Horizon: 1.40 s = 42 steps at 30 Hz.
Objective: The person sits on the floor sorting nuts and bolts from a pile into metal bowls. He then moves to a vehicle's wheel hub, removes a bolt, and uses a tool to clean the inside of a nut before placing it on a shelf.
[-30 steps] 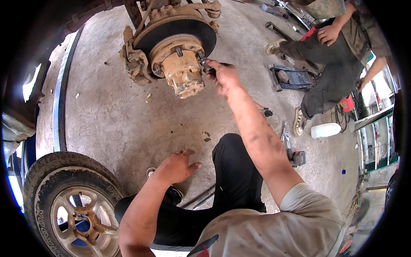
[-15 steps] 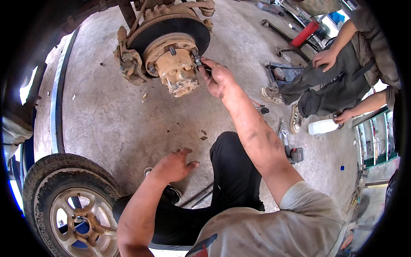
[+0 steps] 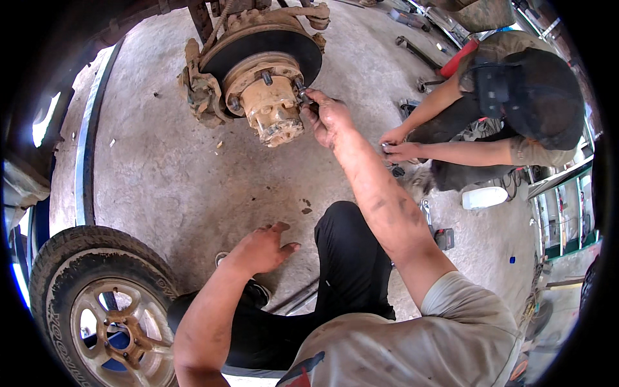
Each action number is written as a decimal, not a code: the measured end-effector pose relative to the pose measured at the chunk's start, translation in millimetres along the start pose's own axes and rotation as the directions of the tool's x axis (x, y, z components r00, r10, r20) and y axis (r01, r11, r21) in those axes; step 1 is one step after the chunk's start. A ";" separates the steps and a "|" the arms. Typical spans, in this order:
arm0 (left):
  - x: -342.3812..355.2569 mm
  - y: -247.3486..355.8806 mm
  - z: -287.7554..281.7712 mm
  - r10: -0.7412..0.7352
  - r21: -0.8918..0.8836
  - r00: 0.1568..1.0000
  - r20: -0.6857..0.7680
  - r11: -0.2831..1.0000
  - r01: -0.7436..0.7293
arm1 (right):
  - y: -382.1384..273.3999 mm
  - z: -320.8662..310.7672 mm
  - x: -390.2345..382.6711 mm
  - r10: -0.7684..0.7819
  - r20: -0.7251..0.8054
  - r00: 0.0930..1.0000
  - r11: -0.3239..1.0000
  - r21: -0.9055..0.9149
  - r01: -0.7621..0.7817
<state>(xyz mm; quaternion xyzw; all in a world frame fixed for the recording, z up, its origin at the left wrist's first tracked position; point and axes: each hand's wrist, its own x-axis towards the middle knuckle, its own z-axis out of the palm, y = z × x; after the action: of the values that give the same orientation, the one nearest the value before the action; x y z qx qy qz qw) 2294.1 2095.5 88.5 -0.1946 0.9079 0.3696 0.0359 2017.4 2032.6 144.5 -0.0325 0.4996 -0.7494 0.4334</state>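
Observation:
A rust-brown wheel hub [image 3: 274,106] with a dark brake disc [image 3: 274,55] behind it stands ahead of me, several studs sticking out of its flange. My right hand [image 3: 329,117] is at the hub's right side, fingers closed on a small metal cylinder, apparently a lug nut [image 3: 304,96], at the end of a stud [image 3: 298,84]. How far it sits on the thread cannot be made out. My left hand [image 3: 263,249] hangs in front of my body, empty, thumb and fingers apart. A brake caliper [image 3: 200,93] hangs left of the disc.
A wheel with its tyre [image 3: 97,258] lies at lower left, near a metal rail [image 3: 84,148]. On the right a co-worker in a dark cap [image 3: 538,97] bends low, hands together. A white bottle [image 3: 485,198] and a cordless tool [image 3: 444,238] lie on the floor.
The co-worker has bent down and brought both hands together near the floor, letting go of the white bottle. My right hand stays at the same stud; my left hand has hardly moved.

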 end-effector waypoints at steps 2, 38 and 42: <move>1.1 9.2 -8.4 -0.051 -0.021 0.998 0.027 0.998 0.051 | -3.9 -3.2 -1.5 -0.001 0.011 1.000 0.998 -0.063 0.002; 6.4 51.4 54.4 -0.743 -0.891 0.652 0.155 0.180 0.417 | 149.8 -522.3 -52.1 -0.226 -0.463 0.857 0.245 -0.878 -0.411; 7.0 59.4 57.7 -0.746 -0.880 0.648 0.149 0.198 0.431 | 179.5 -513.2 -36.9 -0.285 -0.455 0.843 0.152 -0.890 -0.429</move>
<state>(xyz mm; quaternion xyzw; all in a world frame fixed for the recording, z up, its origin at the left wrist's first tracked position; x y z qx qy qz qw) 2260.5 2171.4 84.2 -0.5764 0.4334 0.6893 -0.0696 1903.9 2405.1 -236.8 -0.0728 0.9607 -0.1929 0.1860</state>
